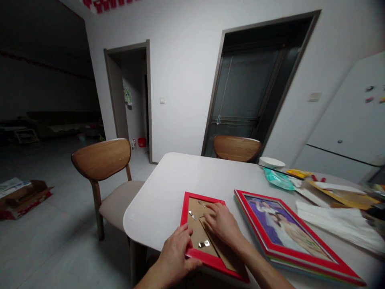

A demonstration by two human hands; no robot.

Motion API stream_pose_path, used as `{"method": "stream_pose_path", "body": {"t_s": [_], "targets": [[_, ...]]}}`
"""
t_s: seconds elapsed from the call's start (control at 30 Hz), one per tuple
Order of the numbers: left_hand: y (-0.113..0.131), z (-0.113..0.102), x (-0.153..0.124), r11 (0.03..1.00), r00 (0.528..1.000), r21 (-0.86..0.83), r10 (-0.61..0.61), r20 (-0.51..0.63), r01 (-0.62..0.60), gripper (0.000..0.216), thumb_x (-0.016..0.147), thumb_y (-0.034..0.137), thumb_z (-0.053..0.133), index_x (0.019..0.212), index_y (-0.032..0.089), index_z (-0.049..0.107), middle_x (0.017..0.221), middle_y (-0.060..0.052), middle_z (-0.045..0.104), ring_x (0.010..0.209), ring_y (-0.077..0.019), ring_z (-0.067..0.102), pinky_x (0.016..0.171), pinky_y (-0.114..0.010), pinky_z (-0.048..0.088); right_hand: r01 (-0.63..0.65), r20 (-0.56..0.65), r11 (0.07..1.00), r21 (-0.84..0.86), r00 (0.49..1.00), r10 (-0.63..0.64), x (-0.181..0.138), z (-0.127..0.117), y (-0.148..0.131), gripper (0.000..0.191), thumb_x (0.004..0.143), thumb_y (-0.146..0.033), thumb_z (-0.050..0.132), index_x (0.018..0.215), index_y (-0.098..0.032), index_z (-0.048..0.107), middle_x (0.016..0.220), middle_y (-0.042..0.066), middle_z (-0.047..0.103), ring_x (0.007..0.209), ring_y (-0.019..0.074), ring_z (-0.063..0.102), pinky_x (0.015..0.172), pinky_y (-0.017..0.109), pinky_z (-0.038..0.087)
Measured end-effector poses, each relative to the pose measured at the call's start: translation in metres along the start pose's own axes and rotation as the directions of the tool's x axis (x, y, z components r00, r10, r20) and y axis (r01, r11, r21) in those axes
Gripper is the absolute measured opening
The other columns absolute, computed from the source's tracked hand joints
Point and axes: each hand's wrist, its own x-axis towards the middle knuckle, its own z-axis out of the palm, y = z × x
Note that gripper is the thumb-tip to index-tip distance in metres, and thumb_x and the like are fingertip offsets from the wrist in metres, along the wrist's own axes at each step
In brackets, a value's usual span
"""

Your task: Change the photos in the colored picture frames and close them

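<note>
A red picture frame [187,205] lies face down at the near edge of the white table [168,188], its brown backing board and metal clips showing. My left hand [177,251] rests on the frame's near left edge, fingers curled over the red border and backing. My right hand [221,222] lies flat on the backing board, fingers stretched toward the clips at its far end. To the right sits a stack of red-edged frames [285,237], the top one face up with a photo of people in it.
Two wooden chairs stand by the table, one on the left [104,168] and one at the far side [236,147]. A white bowl [271,162], a teal packet [278,180], papers and white sheets [339,224] crowd the right side. A cardboard box [21,196] lies on the floor.
</note>
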Motion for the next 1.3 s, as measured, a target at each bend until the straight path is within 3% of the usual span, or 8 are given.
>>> {"method": "stream_pose_path", "body": {"t_s": [0.2,0.47,0.63,0.73,0.93,1.07,1.2,1.3], "targets": [[0.004,-0.001,-0.002,0.999,1.0,-0.04,-0.024,0.013,0.024,0.033,0.057,0.024,0.067,0.087,0.018,0.055,0.121,-0.01,0.046,0.117,-0.0239,0.034,0.097,-0.037,0.028,0.002,0.135,0.999,0.051,0.991,-0.009,-0.04,-0.015,0.001,0.036,0.064,-0.033,0.051,0.098,-0.02,0.056,0.09,0.008,0.058,0.083,0.0202,0.053,0.068,0.028,0.039],[0.013,-0.011,0.016,0.927,0.972,-0.349,-0.192,-0.133,0.136,0.045,0.065,0.021,0.057,0.107,0.017,0.044,0.115,-0.01,0.049,0.106,-0.0216,0.044,0.091,-0.034,0.033,-0.069,0.106,0.979,0.191,0.993,0.049,-0.026,-0.027,-0.003,0.042,0.06,-0.023,0.049,0.1,-0.012,0.054,0.096,0.011,0.059,0.087,0.0199,0.054,0.076,0.028,0.039],[0.016,-0.022,0.035,0.62,0.941,-0.776,-0.319,-0.114,0.116,0.039,0.067,0.023,0.05,0.104,0.017,0.038,0.084,-0.003,0.061,0.073,-0.017,0.059,0.063,-0.027,0.046,0.045,-0.01,0.963,0.264,0.999,-0.044,-0.025,-0.046,-0.03,0.037,0.065,-0.028,0.05,0.099,-0.016,0.055,0.093,0.008,0.058,0.086,0.0187,0.053,0.077,0.029,0.039],[0.003,-0.039,0.033,0.512,0.911,-0.85,-0.398,-0.11,0.121,0.043,0.065,0.026,0.053,0.104,0.017,0.037,0.072,0.001,0.06,0.059,-0.0142,0.059,0.053,-0.022,0.044,0.065,-0.054,0.955,0.29,0.997,-0.051,-0.025,-0.043,-0.023,0.039,0.071,-0.036,0.045,0.104,-0.015,0.051,0.101,0.009,0.055,0.091,0.0188,0.051,0.079,0.029,0.039],[-0.053,-0.075,0.006,0.722,0.853,-0.623,-0.496,-0.163,0.3,0.04,0.067,0.025,0.048,0.106,0.016,0.038,0.075,-0.002,0.062,0.058,-0.0141,0.059,0.05,-0.021,0.043,-0.101,0.007,0.994,0.037,0.995,0.101,-0.038,-0.017,0.028,0.04,0.072,-0.031,0.044,0.106,-0.011,0.05,0.098,0.014,0.055,0.092,0.0229,0.051,0.08,0.032,0.036],[-0.079,-0.085,0.0,0.81,0.842,-0.459,-0.497,-0.209,0.364,0.037,0.063,0.023,0.05,0.099,0.015,0.045,0.075,-0.004,0.062,0.065,-0.0208,0.06,0.059,-0.031,0.046,-0.182,0.067,0.982,-0.052,0.98,0.185,-0.041,-0.009,0.033,0.045,0.073,-0.026,0.041,0.114,-0.008,0.044,0.094,0.016,0.055,0.088,0.0235,0.053,0.076,0.031,0.037],[-0.076,-0.079,0.003,0.885,0.826,-0.309,-0.445,-0.347,0.347,0.043,0.055,0.017,0.056,0.097,0.016,0.05,0.106,-0.009,0.052,0.107,-0.0286,0.042,0.092,-0.043,0.029,-0.243,0.071,0.97,-0.026,0.967,0.244,-0.033,-0.008,0.031,0.048,0.069,-0.017,0.04,0.115,-0.005,0.04,0.095,0.019,0.056,0.084,0.0236,0.055,0.071,0.03,0.038],[-0.048,-0.058,0.005,0.945,0.874,-0.17,-0.323,-0.364,0.279,0.045,0.06,0.016,0.054,0.104,0.015,0.048,0.121,-0.011,0.042,0.116,-0.026,0.031,0.098,-0.042,0.02,-0.286,0.034,0.953,0.102,0.958,0.284,-0.029,-0.012,0.032,0.049,0.064,-0.014,0.043,0.112,-0.004,0.042,0.095,0.019,0.057,0.083,0.0235,0.056,0.07,0.03,0.038]]}}
